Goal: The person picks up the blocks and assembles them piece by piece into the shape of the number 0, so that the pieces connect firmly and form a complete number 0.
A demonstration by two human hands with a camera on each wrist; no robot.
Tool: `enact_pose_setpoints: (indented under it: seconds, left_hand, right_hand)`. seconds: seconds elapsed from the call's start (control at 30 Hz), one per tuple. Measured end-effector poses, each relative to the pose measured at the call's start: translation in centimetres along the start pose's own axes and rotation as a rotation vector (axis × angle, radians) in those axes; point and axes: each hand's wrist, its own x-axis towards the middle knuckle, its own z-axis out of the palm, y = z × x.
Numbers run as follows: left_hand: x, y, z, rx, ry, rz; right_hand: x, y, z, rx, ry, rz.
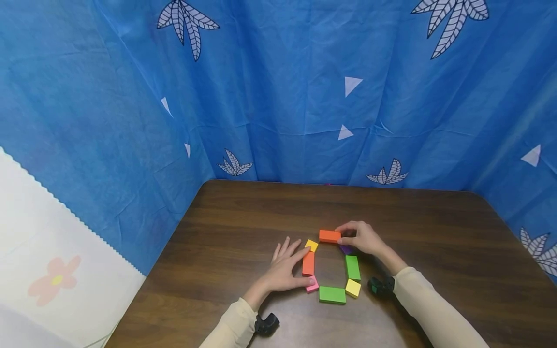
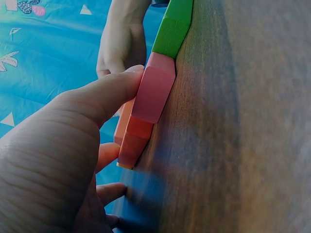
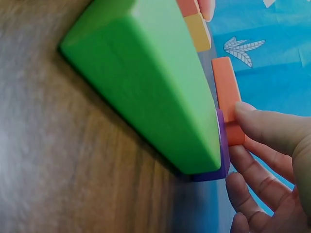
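Note:
Colored blocks lie in a ring on the wooden table. At its far side, my right hand (image 1: 364, 238) pinches the right end of an orange block (image 1: 329, 236) between thumb and fingers. Close by that hand is a purple block (image 3: 224, 158), partly hidden behind a green block (image 3: 146, 92) in the right wrist view. My left hand (image 1: 282, 273) spreads along the ring's left side. Its thumb rests on a pink block (image 2: 155, 90), and its index finger reaches to a yellow-orange block (image 1: 311, 245). Between these two lies a red-orange block (image 1: 308, 264).
On the ring's right side is a green block (image 1: 353, 268), with a pale yellow block (image 1: 353, 288) at the near right corner. Another green block (image 1: 332, 295) forms the near side. Blue curtains (image 1: 278, 96) hang around the brown table (image 1: 243, 208).

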Motion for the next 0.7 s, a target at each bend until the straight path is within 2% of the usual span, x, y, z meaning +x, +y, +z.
enact_pose_setpoints:
  seconds: [0.17, 0.7]
  left_hand:
    - [0.00, -0.01, 0.09, -0.003, -0.003, -0.003]
    - [0.01, -0.06, 0.15, 0.002, 0.003, 0.001]
  right_hand:
    - [-0.02, 0.10, 0.16, -0.003, -0.009, -0.020]
    - [-0.12, -0.17, 0.38, -0.005, -0.042, -0.006]
